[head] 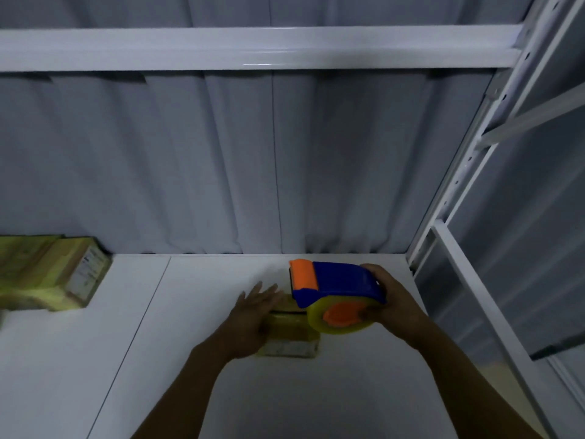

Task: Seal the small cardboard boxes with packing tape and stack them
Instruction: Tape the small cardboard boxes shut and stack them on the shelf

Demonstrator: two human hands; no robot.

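My left hand (253, 315) lies flat, fingers straight and slightly spread, palm down on the top of the box (291, 335). My right hand (394, 307) has its fingers curled round the rear of the dispenser (340, 288), with the thumb against the orange hub of the tape roll (342, 316). The dispenser is blue with an orange front piece and points away from me. Its yellowish roll sits over the box's right end; I cannot tell whether it touches the cardboard.

The box rests on the white shelf (221, 391), roughly centred in front of me. It carries a pale label on its near side, and the print is too blurred for me to read. A stack (47, 274) of yellow-taped boxes stands well apart at the far left, also with a white label I cannot read.

Behind hangs a grey curtain (221, 153) under a white beam (253, 49). A perforated white upright (459, 185) runs along the right.
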